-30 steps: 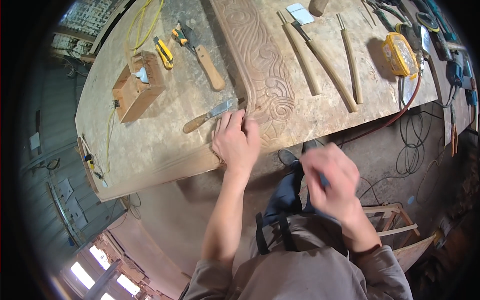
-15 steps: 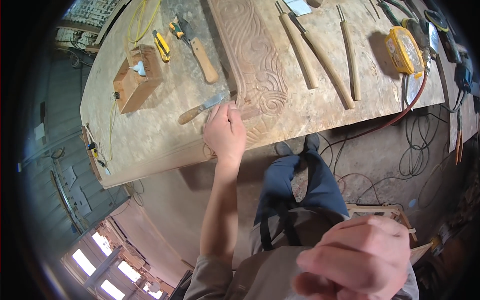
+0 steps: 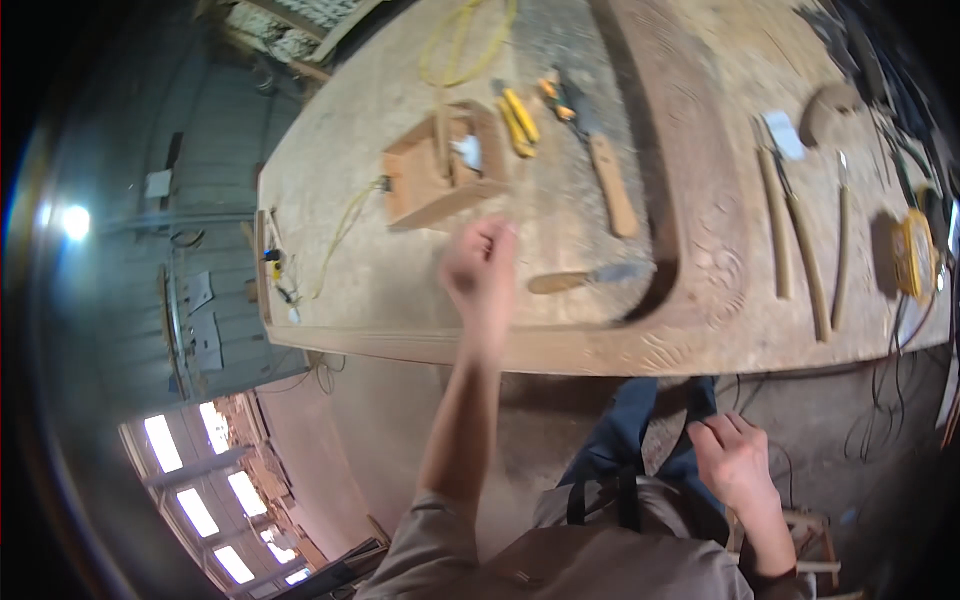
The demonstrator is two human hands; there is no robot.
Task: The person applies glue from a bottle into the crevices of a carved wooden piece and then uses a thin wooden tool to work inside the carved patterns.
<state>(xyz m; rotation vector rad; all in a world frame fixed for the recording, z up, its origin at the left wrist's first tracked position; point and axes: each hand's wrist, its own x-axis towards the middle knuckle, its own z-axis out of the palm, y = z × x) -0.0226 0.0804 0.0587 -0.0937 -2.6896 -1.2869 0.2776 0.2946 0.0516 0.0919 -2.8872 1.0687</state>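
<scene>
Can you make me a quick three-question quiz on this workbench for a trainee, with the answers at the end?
1. Multiple choice: in the picture, what is nearest the left hand?
A) the open wooden box
B) the yellow lamp
C) the white paper
2. True or false: the right hand is touching that box.
3. Count: how many long-handled tools lie just right of the carved wooden frame?

Key: 1. A. 2. False; they are well apart. 3. Three.
</scene>
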